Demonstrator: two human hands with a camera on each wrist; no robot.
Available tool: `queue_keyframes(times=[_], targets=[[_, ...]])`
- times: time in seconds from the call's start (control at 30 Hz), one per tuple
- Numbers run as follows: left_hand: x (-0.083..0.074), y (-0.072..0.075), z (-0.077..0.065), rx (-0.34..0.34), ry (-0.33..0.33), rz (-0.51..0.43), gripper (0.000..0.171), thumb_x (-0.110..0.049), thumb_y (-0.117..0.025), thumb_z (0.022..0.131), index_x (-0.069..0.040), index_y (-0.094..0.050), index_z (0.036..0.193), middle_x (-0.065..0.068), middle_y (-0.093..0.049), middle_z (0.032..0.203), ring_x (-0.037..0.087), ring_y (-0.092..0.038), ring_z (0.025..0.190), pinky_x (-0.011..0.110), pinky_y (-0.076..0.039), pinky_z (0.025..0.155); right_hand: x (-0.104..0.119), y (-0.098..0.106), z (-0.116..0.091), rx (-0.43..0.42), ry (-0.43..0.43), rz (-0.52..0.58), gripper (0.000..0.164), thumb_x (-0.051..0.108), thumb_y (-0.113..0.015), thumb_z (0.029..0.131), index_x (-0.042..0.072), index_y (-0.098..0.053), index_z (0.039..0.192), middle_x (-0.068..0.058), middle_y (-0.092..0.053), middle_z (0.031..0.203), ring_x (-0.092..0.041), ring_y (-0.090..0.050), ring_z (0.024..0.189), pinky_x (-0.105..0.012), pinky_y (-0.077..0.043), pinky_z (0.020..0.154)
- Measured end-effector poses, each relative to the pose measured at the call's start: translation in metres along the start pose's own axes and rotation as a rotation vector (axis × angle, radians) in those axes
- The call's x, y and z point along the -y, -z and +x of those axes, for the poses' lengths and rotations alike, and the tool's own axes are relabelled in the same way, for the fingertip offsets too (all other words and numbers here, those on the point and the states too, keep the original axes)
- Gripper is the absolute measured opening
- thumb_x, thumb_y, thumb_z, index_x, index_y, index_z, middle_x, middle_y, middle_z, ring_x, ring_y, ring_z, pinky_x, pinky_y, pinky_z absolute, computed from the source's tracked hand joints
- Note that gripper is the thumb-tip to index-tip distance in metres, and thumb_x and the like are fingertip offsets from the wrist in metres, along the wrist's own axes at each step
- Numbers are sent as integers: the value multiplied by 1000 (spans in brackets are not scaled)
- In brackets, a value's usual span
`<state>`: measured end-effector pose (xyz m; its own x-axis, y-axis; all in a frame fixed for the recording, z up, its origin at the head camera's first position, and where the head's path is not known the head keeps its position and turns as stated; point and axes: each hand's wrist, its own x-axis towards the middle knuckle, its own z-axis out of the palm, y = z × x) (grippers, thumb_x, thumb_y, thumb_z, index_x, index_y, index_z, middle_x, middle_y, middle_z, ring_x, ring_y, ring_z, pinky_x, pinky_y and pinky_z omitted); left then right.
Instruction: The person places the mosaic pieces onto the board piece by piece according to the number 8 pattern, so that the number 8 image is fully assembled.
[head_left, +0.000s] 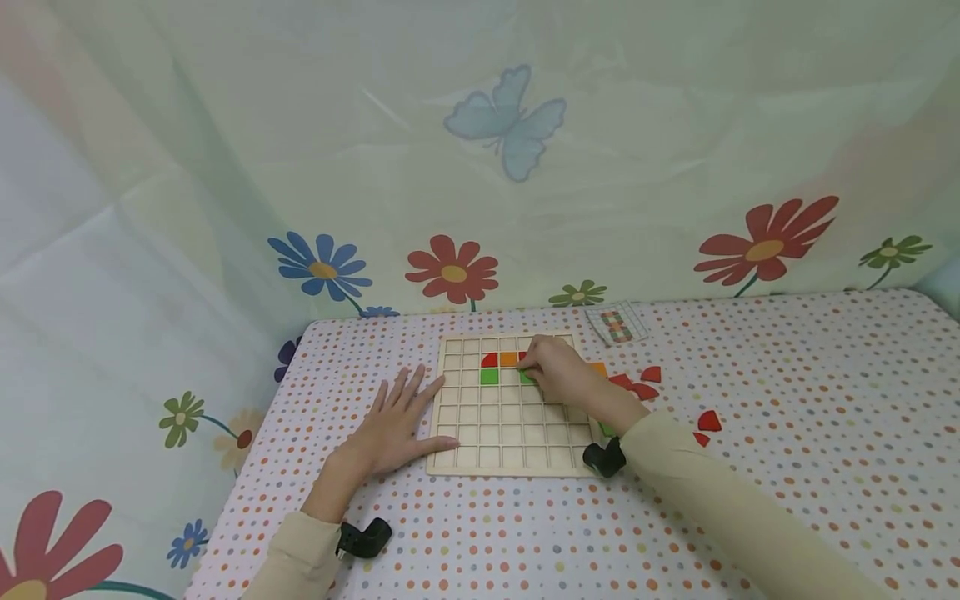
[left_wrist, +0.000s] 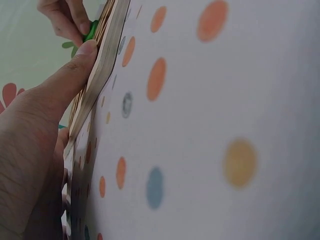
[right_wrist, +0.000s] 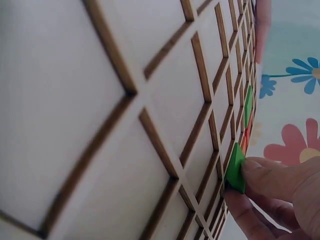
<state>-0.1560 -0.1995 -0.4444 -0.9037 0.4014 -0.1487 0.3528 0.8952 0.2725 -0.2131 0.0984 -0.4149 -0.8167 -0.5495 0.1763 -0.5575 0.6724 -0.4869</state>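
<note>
A light wooden grid board [head_left: 512, 471] lies flat on the table. My right hand [head_left: 564, 372] is over its upper part, pinching a green square tile [right_wrist: 235, 169] between thumb and fingers; in the right wrist view the tile tilts at a grid cell. Placed in cells to its left are a red quarter-round tile [head_left: 490, 360], an orange square tile [head_left: 508, 359] and another green tile [head_left: 489, 377]. Part of a further red tile shows beside my right fingertips. With fingers spread, my left hand [head_left: 392, 432] rests at the board's left edge, its thumb touching the rim.
Right of the board lie several loose red pieces [head_left: 709, 420], an orange piece [head_left: 597, 368] and a green piece [head_left: 607, 430], partly behind my right arm. A printed pattern card [head_left: 618, 324] lies behind the board. A flowered curtain [head_left: 637, 183] hangs along the table's back.
</note>
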Motion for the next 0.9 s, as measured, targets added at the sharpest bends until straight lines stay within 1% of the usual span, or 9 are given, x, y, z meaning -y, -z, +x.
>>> queue_keyframes(times=[0.13,0.3,0.37,0.47,0.6,0.63,0.7,0.8,0.9], targets=[[0,2,1,-4,-10,-6,100,-75,-58,93,-23,-19,170,12,-5,176,37,4,161,61,1,128,1,1,-1,-11,19,-39,17,-12,-72,91,-8,-79,106,-12,-64,88,-27,-65,83,-33,-60,73],[-1,3,1,-2,-5,3,101,-75,-58,93,-23,-18,170,12,-4,176,36,5,161,60,2,128,0,1,-3,-11,61,-81,18,-15,-72,91,-9,-79,106,-13,-64,90,-28,-64,86,-32,-60,73],[-2,3,1,-2,-1,9,101,-75,-58,93,-23,-18,170,12,-4,176,36,5,161,60,2,128,0,2,-3,-12,72,-79,18,-16,-71,90,-9,-79,105,-14,-64,90,-29,-65,87,-33,-61,74],[-2,3,1,-5,5,17,101,-75,-58,93,-23,-19,170,12,-4,176,36,4,161,60,1,128,-1,3,-4,-14,67,-57,18,-16,-72,89,-9,-80,104,-14,-66,92,-31,-67,89,-33,-62,76],[-3,2,0,-7,11,21,101,-76,-58,92,-22,-20,169,12,-5,176,36,3,161,59,1,128,-6,4,-8,-19,59,-8,18,-14,-73,89,-8,-79,105,-14,-68,94,-27,-67,86,-32,-60,73],[-3,2,0,-7,12,20,102,-76,-58,92,-22,-20,169,12,-6,176,36,3,161,59,1,128,-8,5,-10,-22,66,0,18,-13,-73,90,-8,-79,105,-14,-68,95,-26,-66,85,-31,-59,71],[-3,1,-1,-4,13,21,102,-76,-57,92,-22,-20,169,13,-6,176,36,3,161,59,0,129,-11,8,-16,-25,49,38,17,-11,-72,91,-8,-79,106,-13,-68,96,-23,-65,84,-30,-57,68],[-3,1,-1,2,12,15,101,-76,-57,92,-22,-20,169,13,-6,176,36,3,161,60,0,128,-14,17,-31,-25,-9,93,17,-7,-71,94,-7,-78,110,-12,-67,99,-21,-64,85,-30,-56,69],[-3,1,0,9,11,11,101,-76,-57,93,-22,-19,170,12,-5,176,36,4,161,60,1,128,-17,32,-51,-51,-51,94,17,-4,-73,94,-6,-78,110,-12,-67,101,-23,-66,88,-34,-59,73]])
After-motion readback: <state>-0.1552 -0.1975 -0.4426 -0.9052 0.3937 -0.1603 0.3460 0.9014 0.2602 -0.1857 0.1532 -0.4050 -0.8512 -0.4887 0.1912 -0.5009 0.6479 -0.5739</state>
